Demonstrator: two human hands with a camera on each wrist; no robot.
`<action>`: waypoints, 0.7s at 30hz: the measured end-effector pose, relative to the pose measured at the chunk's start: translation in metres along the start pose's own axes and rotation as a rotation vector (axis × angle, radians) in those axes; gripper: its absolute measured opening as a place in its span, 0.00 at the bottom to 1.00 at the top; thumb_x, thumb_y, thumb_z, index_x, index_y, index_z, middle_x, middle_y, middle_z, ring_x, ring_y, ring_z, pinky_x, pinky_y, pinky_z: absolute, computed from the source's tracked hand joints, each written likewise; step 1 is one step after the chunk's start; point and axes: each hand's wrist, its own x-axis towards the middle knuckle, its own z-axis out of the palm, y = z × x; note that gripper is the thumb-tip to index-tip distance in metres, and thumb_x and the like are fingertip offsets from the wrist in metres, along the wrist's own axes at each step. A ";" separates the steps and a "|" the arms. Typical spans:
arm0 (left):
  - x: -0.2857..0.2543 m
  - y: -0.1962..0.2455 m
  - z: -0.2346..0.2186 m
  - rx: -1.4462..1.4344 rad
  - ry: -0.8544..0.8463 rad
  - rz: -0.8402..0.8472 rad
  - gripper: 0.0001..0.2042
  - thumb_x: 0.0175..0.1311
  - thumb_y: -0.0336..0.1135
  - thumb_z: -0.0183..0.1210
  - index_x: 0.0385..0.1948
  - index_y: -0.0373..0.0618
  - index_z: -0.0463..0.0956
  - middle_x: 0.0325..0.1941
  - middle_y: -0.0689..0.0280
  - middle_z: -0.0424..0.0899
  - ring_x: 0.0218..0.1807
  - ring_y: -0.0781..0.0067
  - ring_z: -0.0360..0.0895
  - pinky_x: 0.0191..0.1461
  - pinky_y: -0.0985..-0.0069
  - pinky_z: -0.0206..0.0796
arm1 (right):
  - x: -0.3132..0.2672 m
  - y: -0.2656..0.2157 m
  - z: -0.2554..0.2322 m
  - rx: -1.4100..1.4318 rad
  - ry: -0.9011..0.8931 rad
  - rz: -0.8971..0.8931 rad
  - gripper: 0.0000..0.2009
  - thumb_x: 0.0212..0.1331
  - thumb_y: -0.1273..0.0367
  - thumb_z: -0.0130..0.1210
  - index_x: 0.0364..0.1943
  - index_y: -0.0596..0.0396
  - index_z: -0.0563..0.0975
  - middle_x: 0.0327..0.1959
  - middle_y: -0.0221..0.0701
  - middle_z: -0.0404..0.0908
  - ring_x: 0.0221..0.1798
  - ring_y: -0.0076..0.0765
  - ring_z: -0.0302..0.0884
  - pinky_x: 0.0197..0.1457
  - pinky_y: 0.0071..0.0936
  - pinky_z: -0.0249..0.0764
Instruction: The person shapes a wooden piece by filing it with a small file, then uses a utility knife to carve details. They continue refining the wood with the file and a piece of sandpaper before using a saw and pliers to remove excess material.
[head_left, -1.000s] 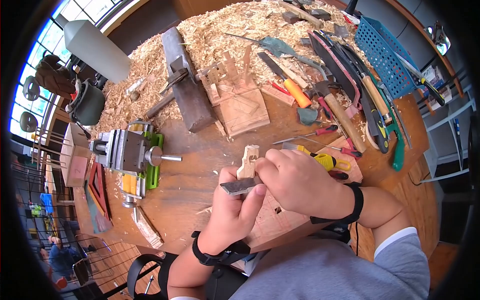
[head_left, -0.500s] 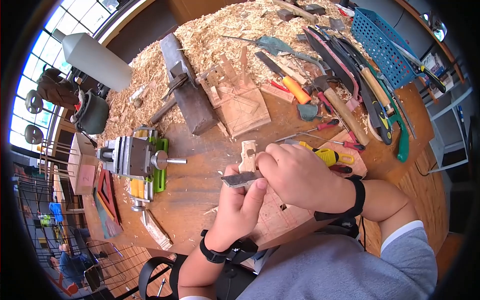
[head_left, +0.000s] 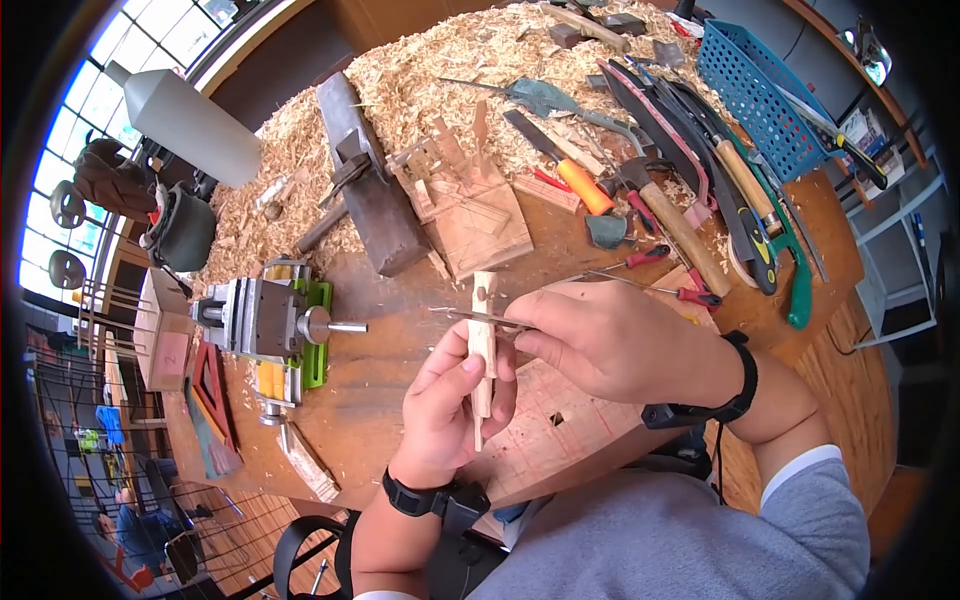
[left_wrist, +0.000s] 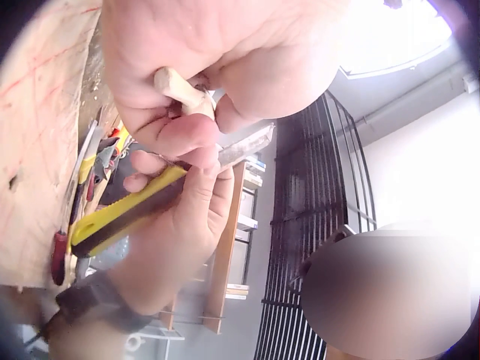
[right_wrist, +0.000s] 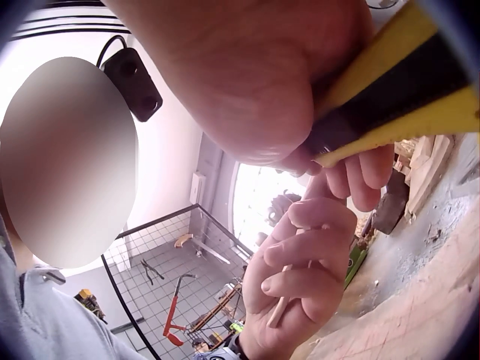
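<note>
My left hand (head_left: 435, 410) holds a small carved piece of pale wood (head_left: 482, 345) upright, thumb along its side. The piece has a hole near its top and a thin peg at its lower end, which pokes out of the fist in the left wrist view. My right hand (head_left: 620, 340) grips a utility knife (left_wrist: 131, 214) with a yellow and black handle. Its blade (head_left: 508, 321) crosses the wood just under the hole, seen nearly edge-on in the head view. Both hands meet close together over a board (head_left: 570, 440) marked with red lines.
On the left stands a metal vise (head_left: 250, 320). Behind the hands are a wooden block with small upright parts (head_left: 490, 240), a dark heavy beam (head_left: 375, 215) and piled shavings (head_left: 420, 60). Screwdrivers (head_left: 650, 257), a hammer (head_left: 680, 225) and a blue basket (head_left: 760, 100) lie to the right.
The blade has turned from flat face up to nearly edge-on and moved higher on the wood. More of the wood now shows, its peg pointing down; the left fingers have shifted their hold.
</note>
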 end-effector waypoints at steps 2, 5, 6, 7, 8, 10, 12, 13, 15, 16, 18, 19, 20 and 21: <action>0.000 0.000 0.002 0.017 0.036 -0.002 0.17 0.74 0.36 0.50 0.59 0.39 0.66 0.41 0.61 0.78 0.24 0.77 0.74 0.21 0.83 0.62 | -0.001 0.000 0.002 -0.001 -0.013 0.020 0.05 0.64 0.71 0.55 0.39 0.55 0.73 0.29 0.40 0.78 0.33 0.54 0.80 0.33 0.45 0.75; -0.001 0.003 0.010 0.059 0.115 0.003 0.19 0.73 0.35 0.51 0.62 0.40 0.65 0.40 0.61 0.79 0.25 0.77 0.74 0.22 0.83 0.62 | -0.004 0.000 0.006 -0.144 -0.057 0.014 0.09 0.64 0.68 0.57 0.41 0.57 0.72 0.30 0.42 0.79 0.31 0.55 0.79 0.32 0.45 0.74; -0.002 0.003 0.011 0.085 0.156 0.007 0.21 0.72 0.34 0.51 0.64 0.40 0.64 0.40 0.61 0.79 0.26 0.77 0.74 0.22 0.83 0.62 | -0.002 -0.005 0.007 -0.131 -0.010 -0.004 0.11 0.64 0.67 0.58 0.41 0.58 0.70 0.30 0.42 0.78 0.30 0.55 0.79 0.32 0.45 0.74; -0.002 0.002 0.010 0.078 0.157 0.010 0.21 0.72 0.34 0.51 0.64 0.40 0.64 0.40 0.61 0.79 0.26 0.77 0.74 0.22 0.83 0.62 | -0.002 -0.007 0.008 -0.118 0.036 -0.023 0.12 0.63 0.66 0.58 0.41 0.59 0.69 0.29 0.42 0.78 0.30 0.55 0.79 0.32 0.45 0.73; -0.002 0.002 0.009 0.120 0.140 0.031 0.20 0.72 0.32 0.51 0.63 0.40 0.64 0.40 0.61 0.79 0.26 0.78 0.73 0.23 0.84 0.62 | -0.004 -0.007 0.010 -0.120 0.027 -0.023 0.12 0.63 0.66 0.58 0.41 0.59 0.69 0.29 0.42 0.78 0.30 0.55 0.79 0.32 0.45 0.73; -0.003 0.003 0.006 0.177 0.090 0.046 0.22 0.67 0.26 0.53 0.63 0.40 0.63 0.40 0.64 0.78 0.25 0.81 0.70 0.24 0.84 0.61 | -0.008 -0.004 0.015 -0.148 -0.031 0.027 0.15 0.62 0.65 0.60 0.41 0.59 0.67 0.28 0.42 0.77 0.31 0.55 0.79 0.32 0.46 0.72; -0.006 0.001 0.006 0.236 0.120 0.041 0.25 0.64 0.29 0.56 0.63 0.39 0.62 0.40 0.63 0.78 0.23 0.81 0.69 0.24 0.84 0.60 | -0.008 -0.003 0.016 -0.130 -0.042 0.017 0.15 0.62 0.66 0.60 0.41 0.59 0.67 0.28 0.42 0.77 0.32 0.55 0.79 0.32 0.46 0.72; -0.007 0.000 0.006 0.301 0.147 0.035 0.29 0.61 0.32 0.59 0.64 0.38 0.61 0.39 0.62 0.78 0.22 0.81 0.69 0.25 0.84 0.59 | -0.008 -0.003 0.016 -0.113 -0.048 0.006 0.15 0.62 0.66 0.61 0.42 0.59 0.67 0.28 0.41 0.76 0.32 0.55 0.79 0.33 0.46 0.72; -0.008 0.002 0.010 0.313 0.149 0.031 0.30 0.60 0.32 0.60 0.65 0.38 0.60 0.38 0.63 0.77 0.23 0.82 0.69 0.26 0.84 0.59 | -0.008 -0.003 0.017 -0.107 -0.052 -0.008 0.15 0.61 0.66 0.61 0.42 0.59 0.67 0.29 0.41 0.76 0.32 0.54 0.78 0.33 0.45 0.72; -0.008 0.002 0.012 0.329 0.149 0.026 0.32 0.60 0.33 0.62 0.65 0.39 0.58 0.38 0.64 0.77 0.23 0.82 0.68 0.27 0.85 0.59 | -0.007 -0.002 0.017 -0.102 -0.051 -0.023 0.15 0.61 0.66 0.61 0.42 0.59 0.67 0.29 0.41 0.76 0.33 0.53 0.78 0.34 0.45 0.72; -0.010 0.001 0.013 0.309 0.149 0.032 0.31 0.60 0.34 0.61 0.65 0.39 0.58 0.38 0.64 0.77 0.24 0.82 0.69 0.27 0.84 0.59 | -0.007 -0.003 0.015 -0.120 -0.063 -0.040 0.15 0.61 0.66 0.61 0.42 0.59 0.67 0.29 0.40 0.76 0.33 0.52 0.78 0.34 0.44 0.72; -0.010 0.000 0.013 0.291 0.147 0.039 0.31 0.61 0.35 0.61 0.66 0.40 0.58 0.38 0.64 0.77 0.25 0.82 0.69 0.27 0.84 0.59 | -0.007 -0.003 0.015 -0.140 -0.072 -0.058 0.15 0.61 0.66 0.61 0.42 0.58 0.68 0.28 0.39 0.76 0.33 0.51 0.78 0.35 0.44 0.72; -0.010 0.000 0.014 0.290 0.147 0.038 0.31 0.61 0.35 0.61 0.66 0.40 0.58 0.38 0.64 0.77 0.25 0.82 0.69 0.27 0.84 0.59 | -0.007 -0.003 0.015 -0.139 -0.073 -0.057 0.15 0.61 0.66 0.61 0.42 0.58 0.68 0.28 0.39 0.76 0.33 0.51 0.78 0.35 0.44 0.72; -0.010 -0.001 0.014 0.284 0.147 0.042 0.31 0.62 0.36 0.61 0.65 0.40 0.58 0.37 0.64 0.77 0.25 0.82 0.69 0.27 0.84 0.58 | -0.007 -0.003 0.015 -0.144 -0.071 -0.071 0.14 0.61 0.67 0.61 0.41 0.58 0.68 0.28 0.39 0.76 0.33 0.51 0.78 0.35 0.43 0.72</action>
